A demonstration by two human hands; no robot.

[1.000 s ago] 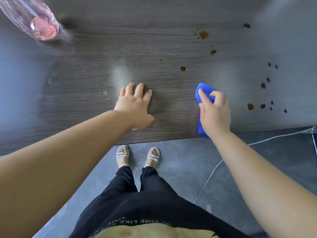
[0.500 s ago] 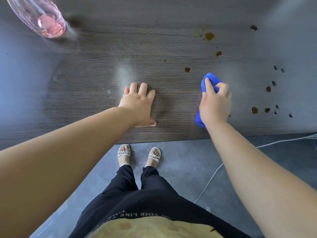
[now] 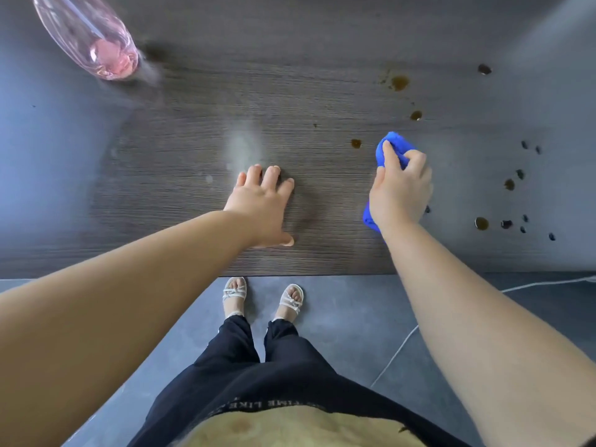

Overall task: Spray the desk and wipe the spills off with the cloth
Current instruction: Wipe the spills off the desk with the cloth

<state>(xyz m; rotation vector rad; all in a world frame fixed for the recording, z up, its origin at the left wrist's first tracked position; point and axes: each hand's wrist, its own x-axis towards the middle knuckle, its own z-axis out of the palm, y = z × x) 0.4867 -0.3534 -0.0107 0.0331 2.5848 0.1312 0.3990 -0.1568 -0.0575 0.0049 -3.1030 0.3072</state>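
Cloth (image 3: 392, 149): blue, bunched, gripped by right hand (image 3: 400, 191) and pressed on tabletop (image 3: 180, 201) among brown spills (image 3: 399, 82). Left hand (image 3: 261, 208) flat, fingers spread. Spray bottle (image 3: 93, 37) far left.

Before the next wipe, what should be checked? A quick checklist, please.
1. Grip: right hand holds blue cloth: ok.
2. Support: left hand flat on desk, apart from the spills: ok.
3. Path: spray bottle stands far from the cloth: ok.
4. Nearest brown drop, just left of the cloth, wiped: not ok.
5. Scattered dark drops at right wetted by spray: cannot tell.
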